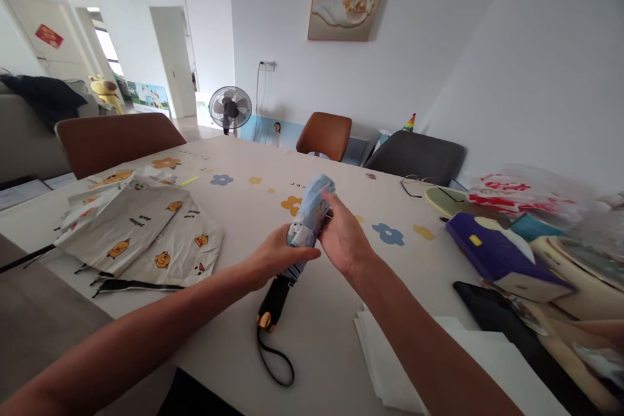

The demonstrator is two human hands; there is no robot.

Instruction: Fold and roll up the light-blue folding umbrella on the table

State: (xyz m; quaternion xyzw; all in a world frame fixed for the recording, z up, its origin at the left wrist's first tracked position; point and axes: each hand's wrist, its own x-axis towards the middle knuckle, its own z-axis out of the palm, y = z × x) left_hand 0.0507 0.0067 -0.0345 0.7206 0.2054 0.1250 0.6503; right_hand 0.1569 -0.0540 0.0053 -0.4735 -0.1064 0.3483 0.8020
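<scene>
A light blue folded umbrella (306, 226) is held over the table, its black handle (275, 302) pointing toward me and a wrist strap loop hanging from the end. My left hand (279, 252) wraps round the lower part of the folded canopy, thumb across it. Farther up, my right hand (344, 231) grips the canopy from the right side, its fingers partly hidden behind it. To the left lies a cream umbrella (146, 227) with yellow duck prints, its canopy loosely collapsed and its black shaft reaching past the table edge.
The table (234, 208) has a flower-print cover. White sheets (458, 351), a black tablet-like slab (511, 331), a purple box (502, 253), eyeglasses (412, 187) and a plastic bag (526, 192) crowd the right side. Chairs and a fan (230, 108) stand beyond.
</scene>
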